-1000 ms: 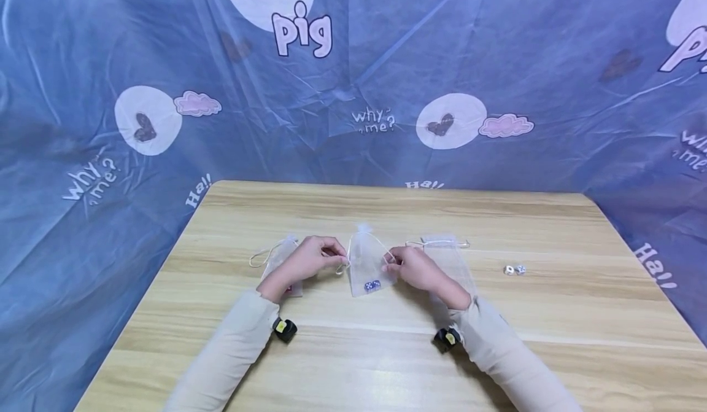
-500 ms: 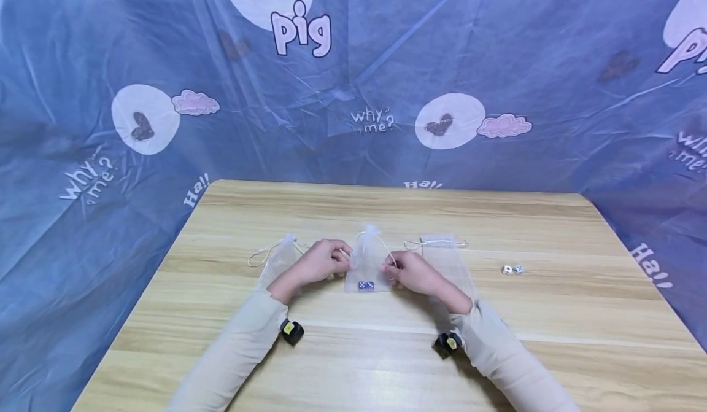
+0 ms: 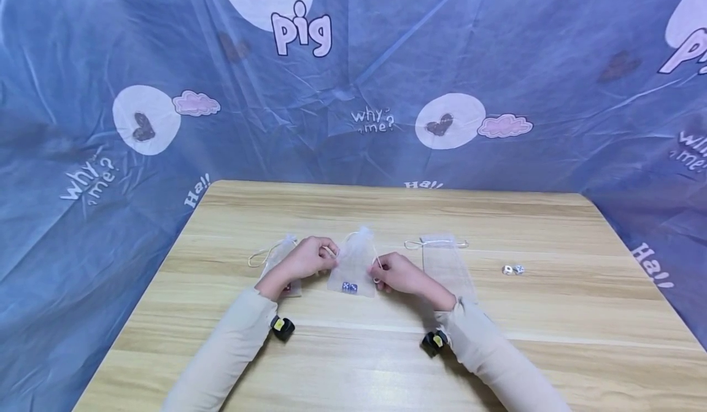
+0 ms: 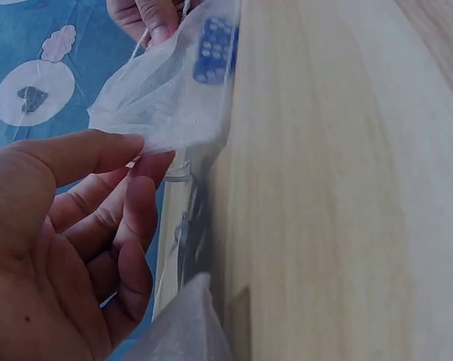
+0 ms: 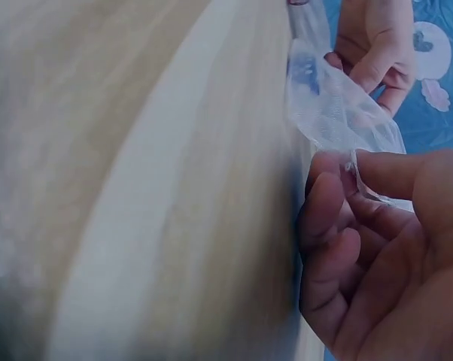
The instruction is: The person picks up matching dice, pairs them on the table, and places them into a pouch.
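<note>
A sheer white drawstring pouch (image 3: 356,258) lies at the middle of the table, its gathered top pointing away from me. Through its mesh show two blue dice (image 3: 350,287) near the bottom edge. My left hand (image 3: 308,258) pinches the pouch's left edge between thumb and index finger, clearly seen in the left wrist view. On the opposite edge, my right hand (image 3: 402,272) pinches the mesh with a bit of the drawstring (image 5: 350,164). The other fingers of both hands are curled loosely.
Partly under my left forearm lies another pouch (image 3: 280,253) with something red (image 3: 287,287) inside. To the right lies a flat pouch (image 3: 444,261) with its string across the top. Two white dice (image 3: 513,269) sit farther right. A blue printed curtain (image 3: 331,154) stands behind the table.
The middle pouch, with its blue dice, has shifted left. My right hand has moved left with it, while my left hand went slightly right and then back left.
</note>
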{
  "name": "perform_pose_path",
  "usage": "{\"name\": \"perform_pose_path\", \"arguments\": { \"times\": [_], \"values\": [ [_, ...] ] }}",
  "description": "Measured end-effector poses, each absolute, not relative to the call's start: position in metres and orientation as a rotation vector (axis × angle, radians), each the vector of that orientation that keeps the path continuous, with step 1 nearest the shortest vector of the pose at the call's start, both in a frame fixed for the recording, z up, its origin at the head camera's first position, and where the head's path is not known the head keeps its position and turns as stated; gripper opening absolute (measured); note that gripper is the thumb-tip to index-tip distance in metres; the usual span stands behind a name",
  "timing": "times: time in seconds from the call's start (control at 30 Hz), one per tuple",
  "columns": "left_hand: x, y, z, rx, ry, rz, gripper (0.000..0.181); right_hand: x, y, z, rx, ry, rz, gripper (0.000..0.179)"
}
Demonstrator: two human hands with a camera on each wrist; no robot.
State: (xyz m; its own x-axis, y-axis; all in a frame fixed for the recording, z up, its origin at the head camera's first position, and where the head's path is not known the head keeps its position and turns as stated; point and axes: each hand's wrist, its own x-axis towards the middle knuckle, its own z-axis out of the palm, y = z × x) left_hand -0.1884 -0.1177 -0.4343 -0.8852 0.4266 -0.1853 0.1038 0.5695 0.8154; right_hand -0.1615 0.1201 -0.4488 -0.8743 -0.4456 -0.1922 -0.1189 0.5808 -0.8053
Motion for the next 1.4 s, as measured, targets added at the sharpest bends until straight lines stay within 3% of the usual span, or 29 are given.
{"name": "perform_pose_path", "arguments": {
  "times": [0.63,1.0,1.4],
  "values": [
    [-0.189,-0.12,-0.432,0.507,2.584,1.002,0.021,-0.165,0.123,-0.445,-0.457,2.498,-1.128,0.011],
    [-0.187,-0.118,-0.425,0.495,2.72,1.084,0.039,-0.162,0.16,-0.427,-0.563,2.524,-1.152,0.036],
    [-0.185,-0.081,-0.408,0.653,2.824,1.235,0.036,-0.156,0.215,-0.407,-0.577,2.664,-1.147,0.037]
  ]
}}
